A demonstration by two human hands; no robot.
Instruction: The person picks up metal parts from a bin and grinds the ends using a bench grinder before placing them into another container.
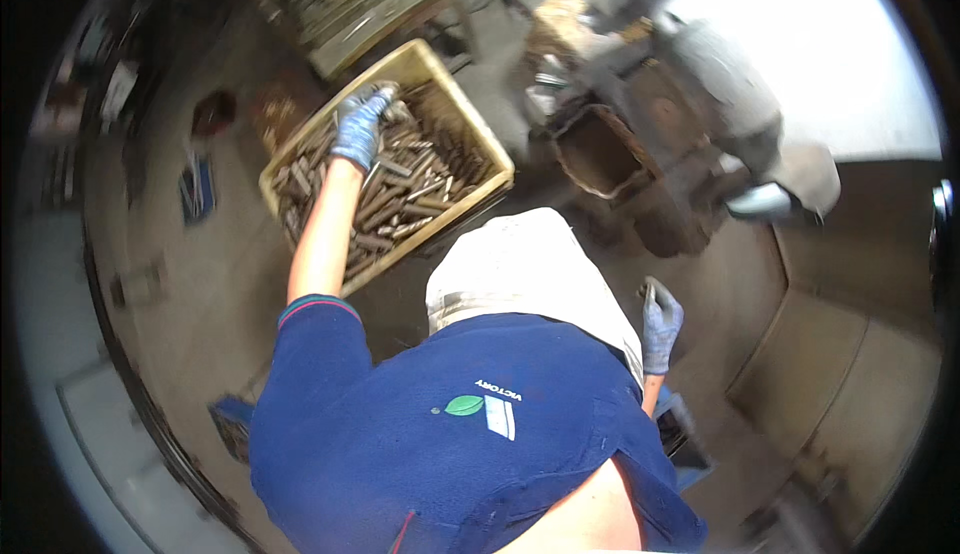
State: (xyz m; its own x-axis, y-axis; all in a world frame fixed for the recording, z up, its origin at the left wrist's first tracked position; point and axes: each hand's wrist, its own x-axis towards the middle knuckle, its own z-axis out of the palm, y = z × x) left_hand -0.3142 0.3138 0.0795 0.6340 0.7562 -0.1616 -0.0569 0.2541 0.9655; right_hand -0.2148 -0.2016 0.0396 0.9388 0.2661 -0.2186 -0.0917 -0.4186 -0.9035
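Note:
A yellow plastic crate (503, 173) full of short metal rods (385, 199), some with spiral flutes like drill bits, stands ahead and to the left. My left hand (361, 126), in a blue and grey knit glove, reaches over the far part of the pile. Its fingers curl down among the rods, and what they grip is hidden. Low at my right side hangs my right hand (661, 326), gloved the same way. Its fingers are bent together, with a small dark bit at the tips that I cannot make out.
Behind the crate is a worn workbench (375, 14). A rusty open square bin (600, 152) stands ahead to the right, beside dark machinery (680, 104). Blue containers lie near my right side (685, 444) and left side (232, 424). A pale panel (800, 374) borders the right.

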